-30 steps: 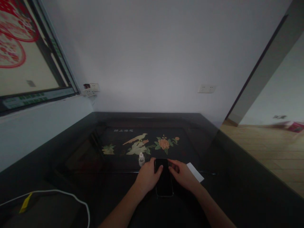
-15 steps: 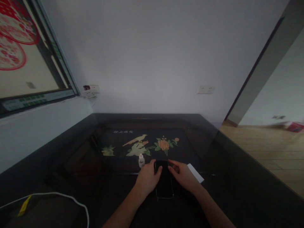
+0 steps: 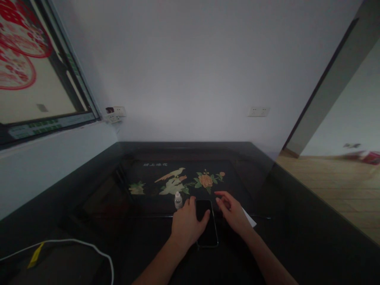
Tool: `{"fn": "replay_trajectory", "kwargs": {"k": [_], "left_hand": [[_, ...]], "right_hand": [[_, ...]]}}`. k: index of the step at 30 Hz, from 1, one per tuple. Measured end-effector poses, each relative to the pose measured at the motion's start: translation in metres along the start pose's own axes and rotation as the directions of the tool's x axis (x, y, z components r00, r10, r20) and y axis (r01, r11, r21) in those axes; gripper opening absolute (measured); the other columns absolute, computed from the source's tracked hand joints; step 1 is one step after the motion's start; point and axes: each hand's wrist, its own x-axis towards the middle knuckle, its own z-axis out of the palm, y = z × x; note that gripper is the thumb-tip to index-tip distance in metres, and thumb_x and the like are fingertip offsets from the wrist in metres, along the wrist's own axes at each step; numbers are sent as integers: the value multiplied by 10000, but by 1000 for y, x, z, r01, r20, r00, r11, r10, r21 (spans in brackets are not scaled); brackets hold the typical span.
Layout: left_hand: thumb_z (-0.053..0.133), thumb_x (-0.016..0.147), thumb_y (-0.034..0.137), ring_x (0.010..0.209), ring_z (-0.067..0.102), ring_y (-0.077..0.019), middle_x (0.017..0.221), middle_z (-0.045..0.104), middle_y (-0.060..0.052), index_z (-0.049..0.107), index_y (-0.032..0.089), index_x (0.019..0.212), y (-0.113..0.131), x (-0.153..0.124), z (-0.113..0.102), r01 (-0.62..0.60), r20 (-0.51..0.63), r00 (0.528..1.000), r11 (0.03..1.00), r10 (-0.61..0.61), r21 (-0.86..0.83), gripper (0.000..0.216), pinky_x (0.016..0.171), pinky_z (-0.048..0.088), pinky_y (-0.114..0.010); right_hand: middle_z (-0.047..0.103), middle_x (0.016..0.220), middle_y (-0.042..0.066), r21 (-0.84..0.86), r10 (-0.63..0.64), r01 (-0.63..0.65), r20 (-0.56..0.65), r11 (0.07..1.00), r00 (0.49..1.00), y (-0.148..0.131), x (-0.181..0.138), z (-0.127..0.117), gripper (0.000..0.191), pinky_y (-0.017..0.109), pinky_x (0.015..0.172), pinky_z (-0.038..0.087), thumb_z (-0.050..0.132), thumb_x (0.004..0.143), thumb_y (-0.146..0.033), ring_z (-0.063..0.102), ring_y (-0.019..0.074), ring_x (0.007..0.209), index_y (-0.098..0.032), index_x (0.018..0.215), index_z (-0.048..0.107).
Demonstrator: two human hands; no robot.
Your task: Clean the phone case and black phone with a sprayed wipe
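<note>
A black smartphone (image 3: pixel 207 233) lies face up on the dark table, its screen dark. My left hand (image 3: pixel 187 222) holds it at the left side, fingers along the edge and thumb over the screen. Just right of the phone, my right hand (image 3: pixel 232 211) is apart from it, with the index finger stretched out, other fingers curled and nothing visible in it. Beyond my left fingers stands a small clear bottle (image 3: pixel 178 201) with a white cap. A white piece of paper or card (image 3: pixel 249 217) lies partly hidden behind my right hand.
The glossy black table (image 3: pixel 297 237) bears a bird and flower picture (image 3: pixel 206 181). A white cable (image 3: pixel 74 240) with a yellow tag (image 3: pixel 36 255) curves at the lower left. The wall behind has sockets (image 3: pixel 259 112); a window (image 3: pixel 53 79) is at the left.
My right hand has come off the phone's right edge and moved a little right, its index finger now extended. My left thumb has moved farther across the screen.
</note>
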Motion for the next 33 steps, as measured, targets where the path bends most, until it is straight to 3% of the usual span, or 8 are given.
{"fn": "replay_trajectory", "kwargs": {"k": [4, 12, 26, 33], "left_hand": [[514, 890, 645, 1000, 684, -339, 1262, 639, -200, 521, 170, 1340, 10, 3, -2, 8, -28, 1000, 999, -7, 50, 654, 823, 505, -401], [642, 744, 691, 956, 687, -405, 1124, 671, -228, 546, 120, 1276, 25, 17, 6, 50, 29, 998, 993, -53, 110, 786, 822, 499, -453], [493, 813, 716, 981, 692, -402, 1160, 637, -251, 476, 94, 1352, 33, 21, 17, 98, 35, 994, 986, -104, 136, 823, 814, 485, -430], [431, 858, 699, 927, 699, -377, 1115, 639, -230, 518, 98, 1248, 39, 20, 21, 115, 3, 993, 983, -116, 141, 722, 779, 487, -414]], "right_hand": [[516, 693, -35, 26, -11, 11, -8, 1000, 1000, -1, -1, 0, 431, 263, 544, 409, 536, 946, -572, 513, 155, 573, -220, 1178, 627], [575, 689, -47, -22, 4, -3, 56, 1000, 998, 9, 0, 1, 344, 268, 563, 441, 537, 961, -482, 580, 159, 577, -230, 1190, 587], [590, 664, -53, -86, -2, 10, 95, 996, 996, -1, -3, -2, 261, 265, 584, 417, 538, 962, -394, 583, 157, 597, -227, 1154, 595], [595, 676, -45, -124, -10, 23, 104, 992, 995, 1, -2, -2, 252, 271, 591, 425, 540, 961, -379, 595, 160, 611, -222, 1150, 598]]}}
